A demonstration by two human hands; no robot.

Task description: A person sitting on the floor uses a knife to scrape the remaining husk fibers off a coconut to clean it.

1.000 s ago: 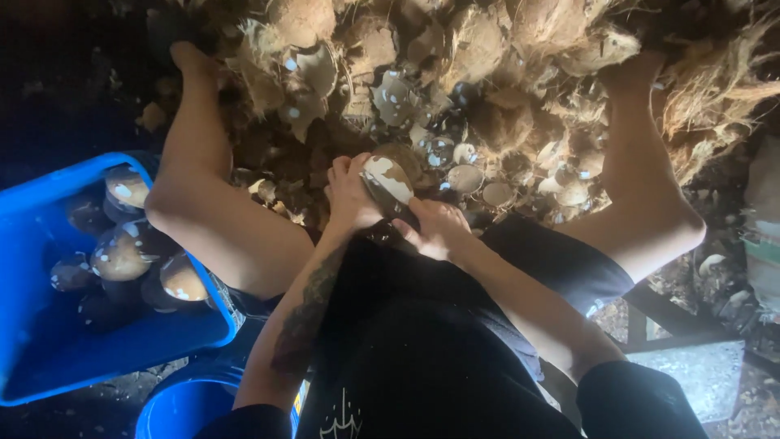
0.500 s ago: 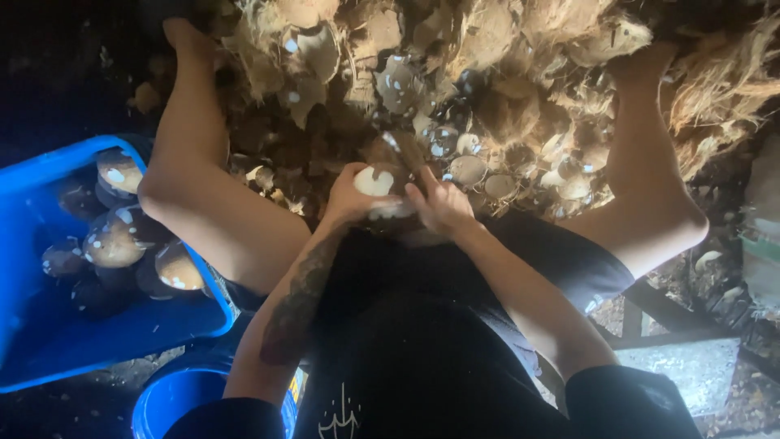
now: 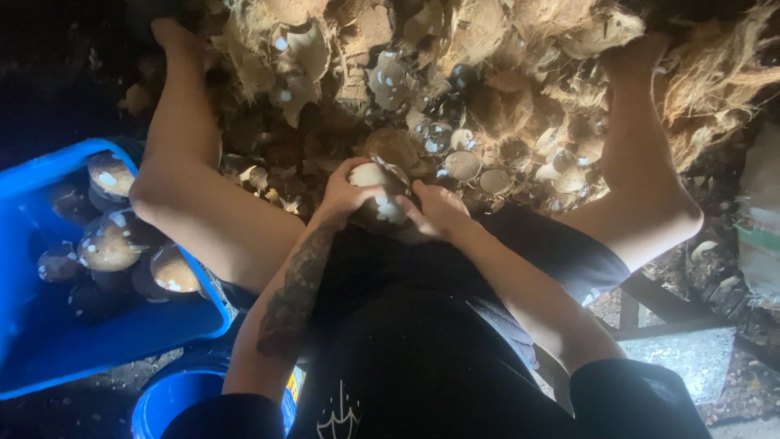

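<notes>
I sit with knees apart, and both hands meet between them on a coconut [image 3: 380,195] that is partly peeled, pale where the brown skin is gone. My left hand [image 3: 345,193] cups its left side. My right hand [image 3: 435,213] grips its right and lower side; any tool in that hand is hidden. The coconut rests against my lap at the edge of my black shorts. Beyond my hands lies a heap of husk and shell pieces [image 3: 455,89].
A blue crate [image 3: 97,337] at my left holds several peeled coconuts [image 3: 110,244]. A blue bucket [image 3: 175,398] stands under my left arm. My bare legs [image 3: 203,211] flank the heap. A grey slab [image 3: 691,358] lies at the lower right.
A dark blade-like tool seen in my right hand a second ago is no longer visible. Both hands have closed in around the coconut and lowered it a little toward my lap.
</notes>
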